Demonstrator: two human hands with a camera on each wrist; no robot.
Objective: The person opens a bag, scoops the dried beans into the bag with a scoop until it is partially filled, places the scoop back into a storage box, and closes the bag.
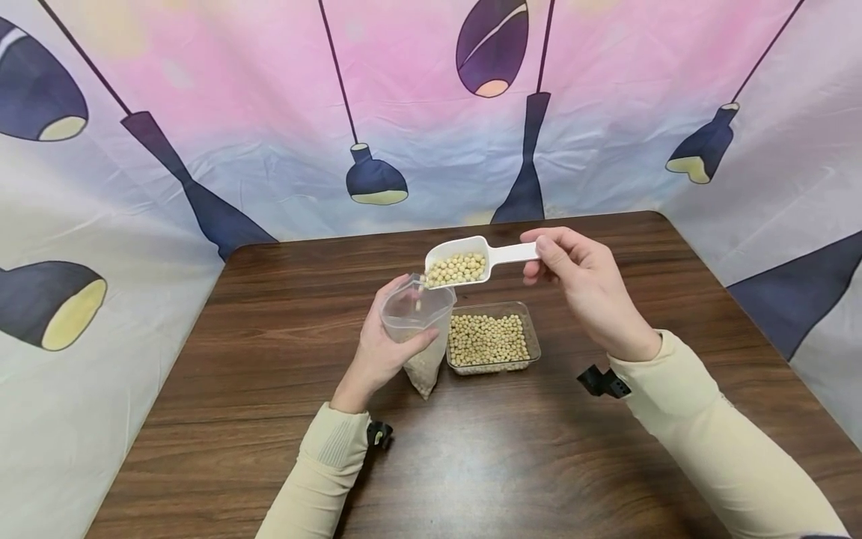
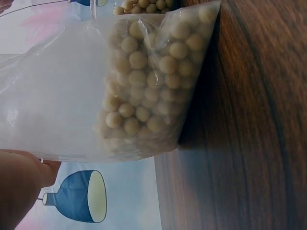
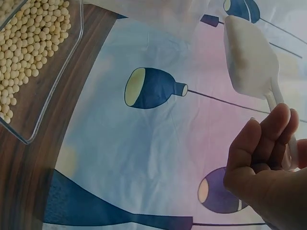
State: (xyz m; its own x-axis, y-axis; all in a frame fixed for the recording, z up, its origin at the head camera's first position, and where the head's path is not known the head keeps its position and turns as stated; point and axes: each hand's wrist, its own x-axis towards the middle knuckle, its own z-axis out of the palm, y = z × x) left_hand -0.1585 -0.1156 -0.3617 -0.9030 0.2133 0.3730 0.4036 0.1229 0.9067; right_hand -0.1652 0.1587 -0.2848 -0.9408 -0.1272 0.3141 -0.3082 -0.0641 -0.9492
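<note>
My left hand [image 1: 387, 344] grips a clear plastic bag [image 1: 417, 322] upright on the wooden table [image 1: 269, 359], its mouth held open. Pale round beans [image 2: 144, 91] fill the bag's bottom. My right hand [image 1: 572, 277] pinches the handle of a white scoop [image 1: 471, 258] loaded with beans, tilted over the bag's mouth; a bean is dropping from its lip. In the right wrist view the scoop [image 3: 249, 57] shows from below, its handle between my fingers [image 3: 268, 139]. A clear rectangular tub [image 1: 532, 337] holding many beans stands just right of the bag.
A cloth backdrop [image 1: 269, 112] printed with dark blue lamps walls the table on the back, left and right. The tub's clear wall [image 3: 57, 86] appears at the left of the right wrist view. Bare wood lies in front of the bag and tub.
</note>
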